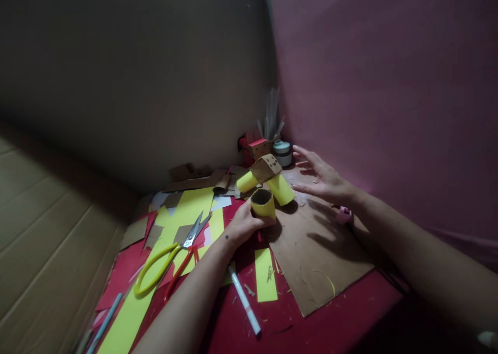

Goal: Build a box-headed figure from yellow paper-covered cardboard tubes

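Observation:
My left hand [249, 223] is wrapped round a short yellow tube [263, 207], whose dark open end faces up. Just behind it, a small brown cardboard box [265, 168] with dark dots rests on or against two more yellow tubes, one leaning left [247, 182] and one leaning right [281, 190]. My right hand [321, 175] is open, its fingers spread and empty, over the brown cardboard sheet [322, 260] and to the right of the right-leaning tube. Left of my left wrist lie yellow-handled scissors [187, 242] with their blades slightly apart.
A red-handled tool [182, 271] lies by my left forearm. On the red table [288, 328] are a white marker [244, 301], a yellow strip [265, 286] and paper scraps. Behind stand a jar [282, 152], clear sticks [271, 116] and a red-topped box [259, 147]. Walls rise behind.

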### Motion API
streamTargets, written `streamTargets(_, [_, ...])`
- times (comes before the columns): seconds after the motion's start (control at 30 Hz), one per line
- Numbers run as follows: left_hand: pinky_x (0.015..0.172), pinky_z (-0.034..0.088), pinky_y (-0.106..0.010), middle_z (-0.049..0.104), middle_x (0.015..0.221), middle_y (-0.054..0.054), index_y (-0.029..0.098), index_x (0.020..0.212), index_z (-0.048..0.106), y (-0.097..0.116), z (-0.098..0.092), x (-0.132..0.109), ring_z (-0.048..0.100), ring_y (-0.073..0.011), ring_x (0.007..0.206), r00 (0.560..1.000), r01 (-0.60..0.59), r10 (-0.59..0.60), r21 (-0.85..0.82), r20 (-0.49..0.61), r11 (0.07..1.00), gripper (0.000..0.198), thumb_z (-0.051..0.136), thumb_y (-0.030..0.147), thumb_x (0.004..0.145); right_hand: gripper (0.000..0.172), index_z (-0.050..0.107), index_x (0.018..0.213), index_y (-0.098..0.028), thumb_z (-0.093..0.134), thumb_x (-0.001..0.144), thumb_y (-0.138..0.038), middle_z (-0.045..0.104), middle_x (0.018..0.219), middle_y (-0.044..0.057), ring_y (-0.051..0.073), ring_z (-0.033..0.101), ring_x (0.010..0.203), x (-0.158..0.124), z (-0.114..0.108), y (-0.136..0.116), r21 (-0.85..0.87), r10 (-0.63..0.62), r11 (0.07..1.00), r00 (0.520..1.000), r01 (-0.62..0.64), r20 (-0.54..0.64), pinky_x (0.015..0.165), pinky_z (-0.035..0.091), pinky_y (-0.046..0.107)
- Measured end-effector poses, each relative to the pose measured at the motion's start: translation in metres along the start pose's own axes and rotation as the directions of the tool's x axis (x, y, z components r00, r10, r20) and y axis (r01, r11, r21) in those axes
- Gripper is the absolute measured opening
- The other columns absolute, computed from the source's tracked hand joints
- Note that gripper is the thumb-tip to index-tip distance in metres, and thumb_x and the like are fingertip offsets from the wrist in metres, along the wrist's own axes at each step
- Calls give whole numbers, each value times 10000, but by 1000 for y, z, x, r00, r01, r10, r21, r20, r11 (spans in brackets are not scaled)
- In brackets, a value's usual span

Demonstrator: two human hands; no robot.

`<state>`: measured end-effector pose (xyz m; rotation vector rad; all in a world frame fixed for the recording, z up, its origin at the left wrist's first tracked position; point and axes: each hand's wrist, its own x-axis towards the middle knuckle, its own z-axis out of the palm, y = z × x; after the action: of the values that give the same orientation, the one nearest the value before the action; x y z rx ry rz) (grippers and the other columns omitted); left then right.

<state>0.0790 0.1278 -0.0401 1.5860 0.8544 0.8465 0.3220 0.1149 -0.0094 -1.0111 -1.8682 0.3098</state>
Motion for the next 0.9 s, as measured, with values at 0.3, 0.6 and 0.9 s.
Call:
streamTargets(0.3, [673,486,-308,671,789,-56,141,818,627,3,2,-1,612,-192,714,998,39,-38,28,-48,999,360,815,176,513,593,519,1340,-153,647,777,-292,580,1182,142,255,636,924,-2,2,-13,-141,64,986,977,-94,-202,800,574,438])
streamTargets(0.6, [710,479,-309,672,852,-47,145,889,642,25,17,-10,608,-191,774,998,5,0,74,-60,997,366,815,214,574,331,630,1131,-172,634,839,-329,591,1219,135,219,661,861,-60,-5,-50,-103,136,981,957,-167,-256,729,592,400])
streamTargets(0.9, [994,454,-392,577,1231,-103,200,1248,520,42,87,-52,562,-265,1123,881,-392,315,171,354,904,491,651,160,777,626,487,1301,-297,765,742,-245,568,1325,75,262,533,1253,-112,24,-77,362,245,914,961,-185,-128,1077,429,459])
